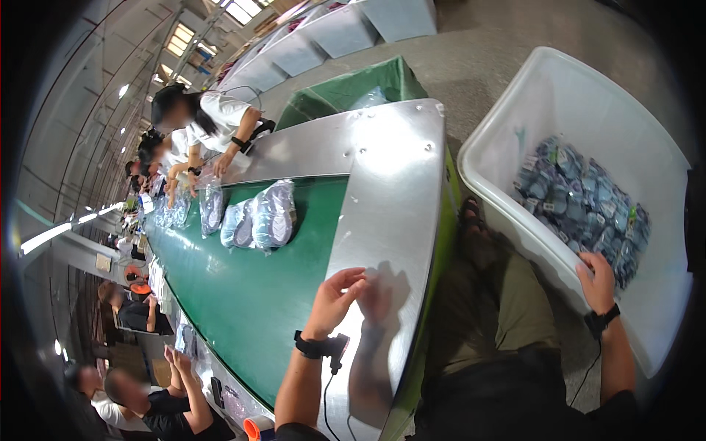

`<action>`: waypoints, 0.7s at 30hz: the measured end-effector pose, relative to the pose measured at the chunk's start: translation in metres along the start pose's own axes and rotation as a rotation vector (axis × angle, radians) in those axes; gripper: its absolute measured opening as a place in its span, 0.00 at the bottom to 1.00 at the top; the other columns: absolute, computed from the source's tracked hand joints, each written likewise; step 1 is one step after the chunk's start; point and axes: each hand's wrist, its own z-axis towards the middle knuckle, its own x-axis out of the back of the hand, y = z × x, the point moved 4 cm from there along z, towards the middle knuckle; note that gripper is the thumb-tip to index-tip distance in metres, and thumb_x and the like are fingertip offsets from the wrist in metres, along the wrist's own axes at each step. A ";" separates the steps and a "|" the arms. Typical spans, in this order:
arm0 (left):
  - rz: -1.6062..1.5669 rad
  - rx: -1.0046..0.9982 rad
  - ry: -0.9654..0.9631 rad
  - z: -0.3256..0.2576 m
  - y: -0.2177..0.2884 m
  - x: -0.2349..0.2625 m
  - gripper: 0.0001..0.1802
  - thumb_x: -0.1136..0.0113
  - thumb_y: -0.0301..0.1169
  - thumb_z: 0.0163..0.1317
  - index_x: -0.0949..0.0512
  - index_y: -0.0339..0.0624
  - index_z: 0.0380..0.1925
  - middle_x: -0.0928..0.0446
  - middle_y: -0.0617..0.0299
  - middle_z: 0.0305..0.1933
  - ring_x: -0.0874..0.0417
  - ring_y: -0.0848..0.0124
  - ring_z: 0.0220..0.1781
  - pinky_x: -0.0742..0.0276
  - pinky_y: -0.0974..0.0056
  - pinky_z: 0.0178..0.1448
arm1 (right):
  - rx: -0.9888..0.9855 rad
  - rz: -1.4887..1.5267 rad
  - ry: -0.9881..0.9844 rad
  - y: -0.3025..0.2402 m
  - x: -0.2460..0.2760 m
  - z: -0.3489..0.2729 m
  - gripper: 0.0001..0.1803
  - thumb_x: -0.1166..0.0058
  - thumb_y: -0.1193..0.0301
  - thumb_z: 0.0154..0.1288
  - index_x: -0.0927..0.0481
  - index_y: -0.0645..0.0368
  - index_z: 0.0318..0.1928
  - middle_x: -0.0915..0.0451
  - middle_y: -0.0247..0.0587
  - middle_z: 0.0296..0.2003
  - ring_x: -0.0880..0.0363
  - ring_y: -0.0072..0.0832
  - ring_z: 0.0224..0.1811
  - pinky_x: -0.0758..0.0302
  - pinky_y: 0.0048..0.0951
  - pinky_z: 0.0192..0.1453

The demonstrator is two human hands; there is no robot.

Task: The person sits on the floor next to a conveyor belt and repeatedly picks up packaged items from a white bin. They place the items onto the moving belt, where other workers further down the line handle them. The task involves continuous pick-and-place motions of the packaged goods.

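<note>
My left hand hovers over the shiny metal end plate of the conveyor, its fingers loosely bent, holding nothing. At the right, my right hand grips the near rim of a large white plastic bin. Inside that bin lies a pile of grey-blue packed goods in clear wrapping, with small tags among them. On the green belt, beyond my left hand, are clear bags of grey-blue items that look like slippers. Both my wrists wear black bands with cables.
A green-lined container stands behind the conveyor's far side. White bins line the floor farther back. Co-workers handle bags along the far edge; others sit at the left side. An orange-rimmed roll or cup is at the lower edge.
</note>
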 end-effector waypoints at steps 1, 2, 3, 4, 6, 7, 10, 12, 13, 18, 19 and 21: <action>0.016 -0.042 0.042 0.006 0.001 0.014 0.22 0.35 0.34 0.73 0.22 0.31 0.61 0.16 0.53 0.57 0.16 0.72 0.53 0.19 0.68 0.56 | -0.013 -0.007 -0.014 -0.001 0.000 0.000 0.12 0.39 0.71 0.66 0.19 0.65 0.47 0.20 0.49 0.38 0.20 0.43 0.40 0.24 0.37 0.48; 0.077 -0.081 0.119 0.015 0.000 0.029 0.24 0.34 0.35 0.71 0.21 0.32 0.61 0.17 0.52 0.58 0.17 0.69 0.55 0.20 0.66 0.57 | -0.008 -0.014 -0.001 -0.003 -0.001 0.000 0.13 0.39 0.71 0.66 0.19 0.65 0.47 0.20 0.49 0.39 0.20 0.43 0.41 0.24 0.37 0.48; 0.150 -0.123 0.195 0.025 -0.003 0.046 0.25 0.32 0.36 0.69 0.21 0.32 0.61 0.18 0.50 0.59 0.17 0.67 0.58 0.20 0.64 0.58 | -0.004 -0.023 0.012 -0.005 -0.001 0.001 0.13 0.39 0.71 0.66 0.19 0.65 0.48 0.20 0.49 0.39 0.20 0.43 0.41 0.24 0.37 0.48; 0.215 -0.117 0.277 0.035 -0.008 0.064 0.26 0.31 0.37 0.68 0.21 0.32 0.61 0.18 0.49 0.60 0.18 0.65 0.59 0.21 0.62 0.60 | -0.002 -0.032 0.025 -0.006 -0.001 0.001 0.13 0.39 0.71 0.66 0.19 0.65 0.48 0.21 0.50 0.39 0.20 0.43 0.41 0.24 0.38 0.48; 0.364 -0.143 0.442 0.059 -0.018 0.105 0.28 0.30 0.38 0.65 0.21 0.32 0.61 0.19 0.48 0.61 0.19 0.61 0.62 0.22 0.58 0.63 | -0.039 -0.072 0.019 -0.007 -0.002 0.001 0.13 0.39 0.72 0.65 0.20 0.66 0.48 0.21 0.49 0.39 0.20 0.44 0.41 0.24 0.38 0.48; 0.458 -0.175 0.515 0.072 -0.023 0.126 0.31 0.28 0.41 0.61 0.21 0.33 0.60 0.19 0.45 0.61 0.20 0.54 0.64 0.25 0.53 0.67 | -0.059 -0.092 0.017 -0.007 -0.002 0.001 0.13 0.40 0.72 0.65 0.20 0.66 0.48 0.21 0.49 0.39 0.20 0.44 0.41 0.24 0.38 0.48; 0.737 0.005 0.821 0.101 -0.052 0.185 0.33 0.29 0.46 0.60 0.21 0.34 0.60 0.19 0.42 0.60 0.21 0.48 0.65 0.28 0.52 0.70 | -0.012 -0.165 0.007 -0.010 -0.002 0.002 0.14 0.41 0.74 0.66 0.21 0.64 0.50 0.23 0.50 0.38 0.22 0.48 0.40 0.26 0.42 0.47; 0.996 0.182 1.069 0.112 -0.077 0.221 0.36 0.31 0.49 0.60 0.21 0.32 0.59 0.19 0.41 0.60 0.22 0.46 0.66 0.28 0.51 0.72 | 0.035 -0.185 -0.003 -0.012 -0.003 0.002 0.14 0.42 0.75 0.67 0.22 0.64 0.51 0.24 0.52 0.38 0.23 0.51 0.41 0.27 0.44 0.47; 0.959 0.181 1.086 0.119 -0.090 0.242 0.37 0.32 0.50 0.60 0.22 0.31 0.60 0.19 0.40 0.59 0.22 0.45 0.66 0.28 0.51 0.72 | 0.048 -0.191 -0.001 -0.013 -0.003 0.002 0.14 0.42 0.75 0.67 0.22 0.65 0.51 0.24 0.53 0.39 0.24 0.51 0.41 0.27 0.44 0.47; 0.408 0.312 1.032 0.146 -0.155 0.307 0.35 0.32 0.51 0.61 0.21 0.29 0.56 0.16 0.43 0.48 0.15 0.49 0.52 0.21 0.53 0.58 | 0.089 -0.211 0.001 -0.012 -0.007 0.001 0.13 0.44 0.76 0.68 0.23 0.68 0.51 0.26 0.58 0.41 0.24 0.55 0.43 0.27 0.46 0.48; 0.296 0.421 0.983 0.146 -0.162 0.308 0.33 0.32 0.50 0.62 0.20 0.30 0.53 0.15 0.45 0.44 0.12 0.51 0.46 0.18 0.53 0.50 | 0.079 -0.219 -0.002 -0.010 -0.008 0.001 0.13 0.44 0.76 0.68 0.23 0.68 0.51 0.26 0.58 0.41 0.24 0.56 0.43 0.27 0.47 0.49; -0.299 0.336 0.694 0.147 -0.168 0.287 0.19 0.30 0.44 0.62 0.22 0.41 0.42 0.29 0.64 0.22 0.32 0.73 0.14 0.43 0.64 0.15 | 0.071 -0.232 -0.012 -0.006 -0.009 0.000 0.13 0.45 0.76 0.69 0.24 0.68 0.51 0.25 0.59 0.42 0.24 0.58 0.45 0.27 0.49 0.51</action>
